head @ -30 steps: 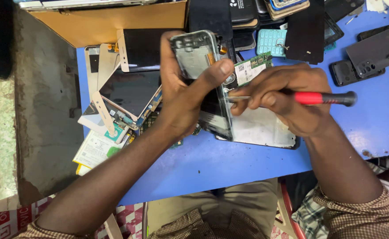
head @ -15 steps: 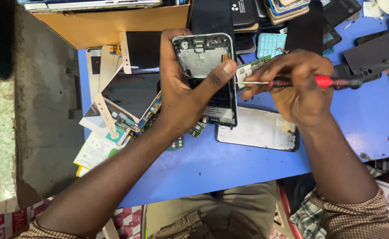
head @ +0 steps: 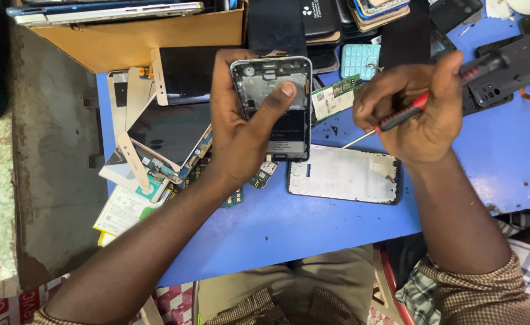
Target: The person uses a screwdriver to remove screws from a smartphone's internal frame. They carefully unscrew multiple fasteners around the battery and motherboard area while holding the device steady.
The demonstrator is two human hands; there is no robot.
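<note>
Left hand (head: 241, 135) gripped the opened phone (head: 275, 108), thumb across its interior; I saw my right hand (head: 418, 111) closed around the red-handled screwdriver (head: 397, 117) just beside it.

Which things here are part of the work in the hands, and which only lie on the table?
In use:
left hand holding the opened phone
right hand holding the red screwdriver

Lying about:
white screen panel
green circuit board
teal keypad
cardboard box
</note>
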